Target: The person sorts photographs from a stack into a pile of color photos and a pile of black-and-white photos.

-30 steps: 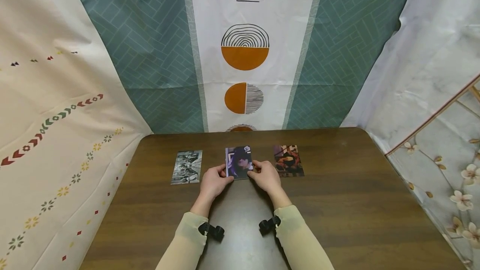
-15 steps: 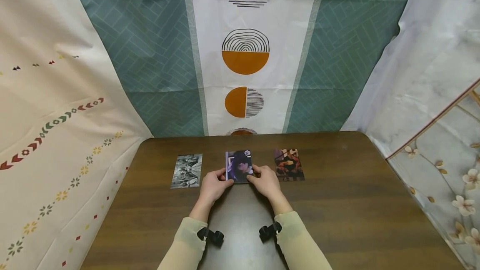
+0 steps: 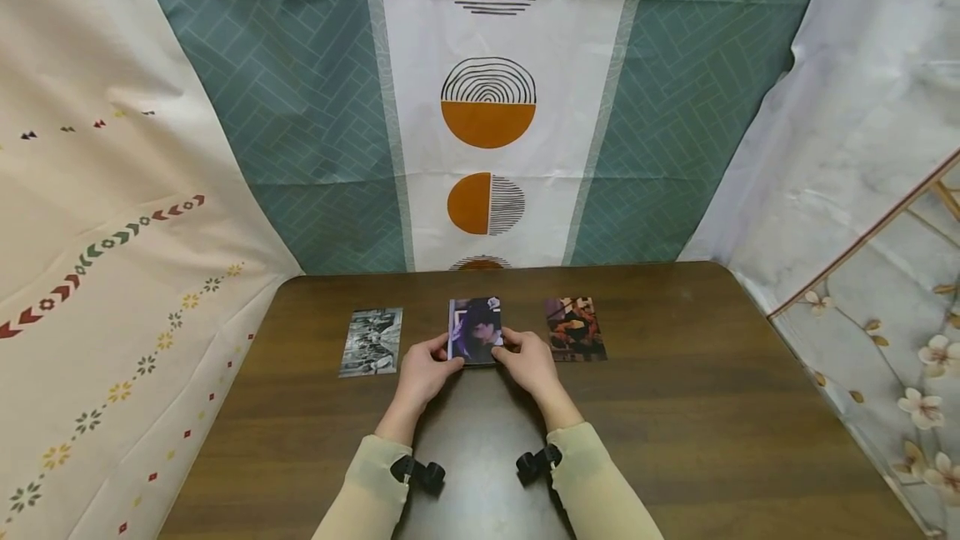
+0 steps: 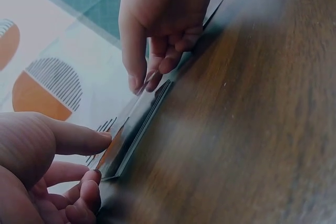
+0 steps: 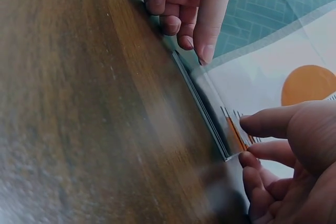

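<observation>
In the head view a purple-toned photo card showing a dark-haired figure lies between both hands. My left hand pinches its left edge between thumb and fingers, and my right hand pinches its right edge. Seen edge-on in the left wrist view, the pinched card is tilted up over a stack of cards on the table. The same stack shows as several thin layers in the right wrist view. Whether the card's far edge touches the stack cannot be told.
A black-and-white picture card lies flat left of the hands. To their right is a red-and-dark picture card. The brown wooden table ends behind them at a patterned cloth backdrop.
The head view has shifted slightly, so the table sits a little lower in it. Both hands keep their hold on the card and have hardly moved.
</observation>
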`<state>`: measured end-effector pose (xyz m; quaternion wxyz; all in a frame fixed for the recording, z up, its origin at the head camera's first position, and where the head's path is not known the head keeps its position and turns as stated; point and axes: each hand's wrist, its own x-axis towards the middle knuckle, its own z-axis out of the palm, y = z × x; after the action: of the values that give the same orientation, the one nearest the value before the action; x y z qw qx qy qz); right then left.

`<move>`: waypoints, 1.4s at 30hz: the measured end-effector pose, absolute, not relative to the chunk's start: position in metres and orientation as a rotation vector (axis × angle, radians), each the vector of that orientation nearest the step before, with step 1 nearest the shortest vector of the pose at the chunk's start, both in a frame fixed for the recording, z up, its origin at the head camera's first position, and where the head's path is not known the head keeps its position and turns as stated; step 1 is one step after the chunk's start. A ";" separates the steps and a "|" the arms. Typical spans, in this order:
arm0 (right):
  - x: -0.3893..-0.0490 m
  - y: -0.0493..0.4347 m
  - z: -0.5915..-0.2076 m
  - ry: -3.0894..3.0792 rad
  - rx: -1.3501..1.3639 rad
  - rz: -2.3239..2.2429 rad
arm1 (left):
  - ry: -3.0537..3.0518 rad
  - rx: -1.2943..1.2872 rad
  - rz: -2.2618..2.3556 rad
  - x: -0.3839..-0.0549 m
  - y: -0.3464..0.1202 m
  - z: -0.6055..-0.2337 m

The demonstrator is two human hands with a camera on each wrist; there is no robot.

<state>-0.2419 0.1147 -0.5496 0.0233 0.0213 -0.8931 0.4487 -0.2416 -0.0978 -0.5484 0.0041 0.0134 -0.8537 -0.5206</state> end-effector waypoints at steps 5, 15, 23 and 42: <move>-0.241 0.114 -0.546 -2.722 0.074 1.434 | -2.656 0.061 -1.648 -0.241 -0.098 -0.546; -0.237 0.115 -0.548 -2.681 0.102 1.451 | -2.611 0.023 -1.704 -0.235 -0.097 -0.546; -0.236 0.115 -0.549 -2.673 0.073 1.493 | -2.605 0.051 -1.720 -0.232 -0.096 -0.544; -0.240 0.132 -0.534 -2.651 0.037 1.582 | -2.510 -0.004 -1.822 -0.232 -0.083 -0.538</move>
<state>-0.2396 0.1321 -0.5339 0.0271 0.0121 -0.8584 0.5122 -0.2323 -0.0834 -0.5381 0.0200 -0.0012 -0.8092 -0.5872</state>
